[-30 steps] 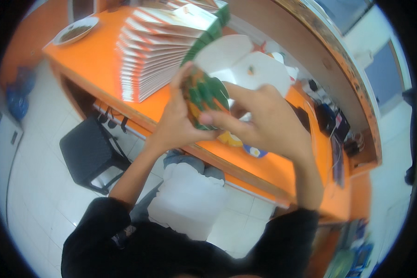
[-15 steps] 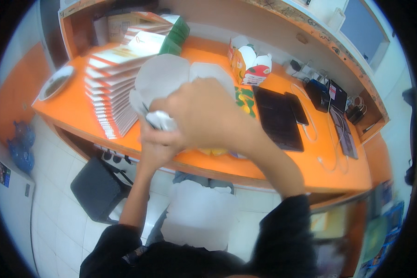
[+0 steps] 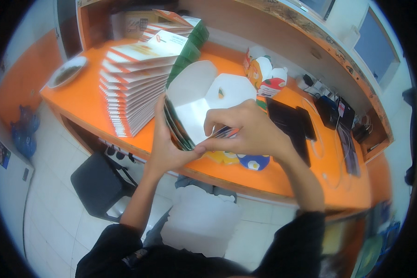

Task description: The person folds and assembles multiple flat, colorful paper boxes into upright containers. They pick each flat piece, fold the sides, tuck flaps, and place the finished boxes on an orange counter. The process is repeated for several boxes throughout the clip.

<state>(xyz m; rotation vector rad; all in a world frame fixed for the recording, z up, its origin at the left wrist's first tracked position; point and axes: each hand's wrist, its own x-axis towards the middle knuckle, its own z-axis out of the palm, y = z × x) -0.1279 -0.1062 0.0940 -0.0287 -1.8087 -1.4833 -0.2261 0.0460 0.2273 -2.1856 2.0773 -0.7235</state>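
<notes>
From here I have the open paper carton (image 3: 190,113) squarely between my two hands, touching both: it lies at two o'clock from my left hand (image 3: 164,143) and at ten o'clock from my right hand (image 3: 246,132), so neither is nearer. Its mouth tips up toward my camera, and its longest visible run leans roughly from seven to one o'clock, with white flaps (image 3: 234,90) spread at the far end.

My left hand is wrapped on the lower-left wall, thumb near the bottom edge, other fingers mostly hidden behind the board. My right hand is closed in a pinch on a printed edge at the carton's near right; I take that for another flap.

I see nothing inside the carton where its white lining shows; my right hand covers part of it. Beyond it, at two o'clock, a printed food carton (image 3: 266,85) stands with its flaps up, its inside too hidden to judge. At ten o'clock sits a fanned stack of folded cartons (image 3: 132,92). Further out, between nine and ten, a white bowl (image 3: 82,63) holds something dark that I can't identify.
</notes>
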